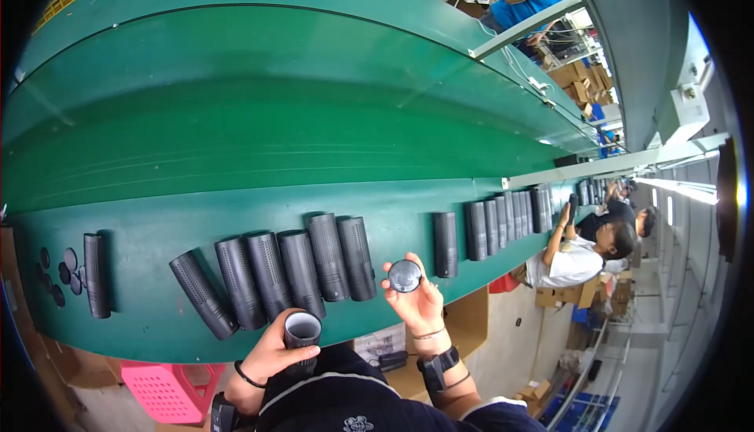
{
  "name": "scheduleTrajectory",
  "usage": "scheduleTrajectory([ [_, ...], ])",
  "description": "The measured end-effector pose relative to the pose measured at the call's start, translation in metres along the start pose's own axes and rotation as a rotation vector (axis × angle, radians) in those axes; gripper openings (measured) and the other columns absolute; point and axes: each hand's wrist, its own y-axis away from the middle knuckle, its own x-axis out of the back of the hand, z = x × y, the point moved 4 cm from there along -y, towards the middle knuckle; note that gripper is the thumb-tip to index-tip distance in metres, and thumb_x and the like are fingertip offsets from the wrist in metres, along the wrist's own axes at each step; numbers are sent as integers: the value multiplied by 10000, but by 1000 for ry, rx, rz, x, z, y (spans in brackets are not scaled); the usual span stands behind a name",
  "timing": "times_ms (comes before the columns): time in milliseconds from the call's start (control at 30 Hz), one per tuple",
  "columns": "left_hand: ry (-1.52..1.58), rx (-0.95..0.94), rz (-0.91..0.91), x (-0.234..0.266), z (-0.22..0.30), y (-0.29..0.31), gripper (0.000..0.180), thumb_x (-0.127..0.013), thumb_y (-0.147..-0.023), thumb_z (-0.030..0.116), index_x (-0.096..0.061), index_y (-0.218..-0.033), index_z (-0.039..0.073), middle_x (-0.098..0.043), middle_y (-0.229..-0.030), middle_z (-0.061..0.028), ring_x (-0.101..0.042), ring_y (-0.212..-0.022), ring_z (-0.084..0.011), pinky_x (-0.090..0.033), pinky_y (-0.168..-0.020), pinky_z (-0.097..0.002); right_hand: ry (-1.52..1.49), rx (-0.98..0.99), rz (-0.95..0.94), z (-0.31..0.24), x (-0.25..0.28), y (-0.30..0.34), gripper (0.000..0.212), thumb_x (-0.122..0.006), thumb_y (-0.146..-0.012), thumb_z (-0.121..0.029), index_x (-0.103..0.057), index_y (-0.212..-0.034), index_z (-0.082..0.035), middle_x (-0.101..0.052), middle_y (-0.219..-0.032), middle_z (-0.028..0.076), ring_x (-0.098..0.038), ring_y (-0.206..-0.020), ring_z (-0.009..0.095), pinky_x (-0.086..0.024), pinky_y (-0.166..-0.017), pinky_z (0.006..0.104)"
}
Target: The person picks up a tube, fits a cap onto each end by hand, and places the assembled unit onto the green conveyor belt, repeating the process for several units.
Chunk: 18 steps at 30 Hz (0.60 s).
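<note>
In my left hand (273, 351) is a black cylindrical tube (302, 328), held upright near the table's front edge with its open end facing up and a pale inside showing. My right hand (419, 302) holds a round dark disc-shaped cap (404, 276) between thumb and fingers, its glossy face toward me. The two are apart. Just beyond my left hand lies a row of several black perforated tubes (326, 255) on the green table. One more tube (445, 243) lies beyond my right hand.
At the far left, several dark discs (71, 259) lie beside another tube (96, 275). More tubes (503, 220) line the table (149, 338) to the right, where a co-worker in a white shirt (569, 259) sits. A green conveyor belt (275, 118) runs behind. A pink stool (169, 393) stands below left.
</note>
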Motion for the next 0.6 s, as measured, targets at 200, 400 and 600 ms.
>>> scheduleTrajectory([
  [200, -8, -6, -11, 3, -2, 12, 597, -817, -766, 102, -464, -1242, 23, -568, -1095, -24, -542, -1037, -118, -435, -918, -287, -58, 15, -30, 7, -3, 9, 487, -668, -897, -249, -494, -1343, -162, -473, -1324, 232, -556, -1074, 382, -516, -884, 395],
  [400, 2, -37, -17, 0, 3, 18, 630, -784, -778, 69, -428, -1296, 27, -586, -1121, -56, -561, -1070, -165, -445, -953, -318, -124, -14, -94, 6, -18, 1, 571, -639, -910, -251, -411, -1420, -131, -496, -1315, 251, -567, -1096, 426, -524, -905, 437],
  [600, -10, -81, -29, 0, 25, 24, 654, -807, -773, 99, -429, -1300, 16, -562, -1138, -39, -529, -1091, -134, -430, -951, -301, -60, -19, -186, 10, -49, -4, 605, -662, -892, -212, -377, -1395, -35, -442, -1351, 238, -519, -1136, 370, -497, -937, 404],
])
